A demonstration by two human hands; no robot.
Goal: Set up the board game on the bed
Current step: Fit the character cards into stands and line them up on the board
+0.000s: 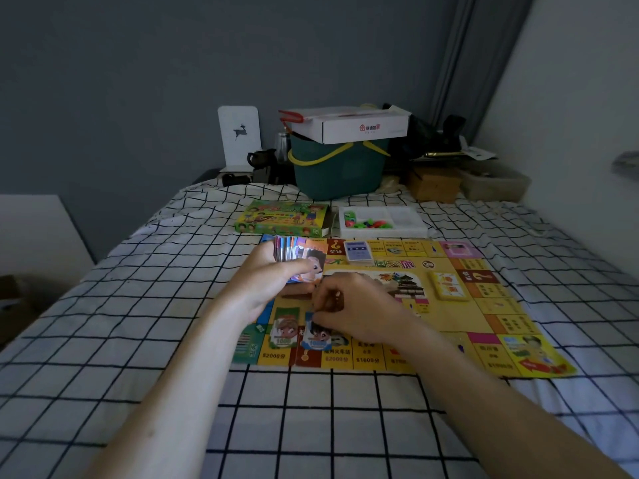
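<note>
Here, two hands deal paper notes onto a game board (449, 326) spread on the checked bed (138, 305).
The left hand (273, 281) grips a thick stack of notes (294, 254); the right hand (352, 305) pinches a blue note (316, 335) lying beside a green note (285, 328) on the board's near edge. Behind the board, a white tray (382, 221) holds small coloured pieces next to the green game box (281, 217). Farther back, a teal basket (339, 167) carries a white carton (359, 127) on its rim.

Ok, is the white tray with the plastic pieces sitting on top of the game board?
No, the white tray sits on the checked bedsheet just beyond the far edge of the game board, beside the game box.
</note>
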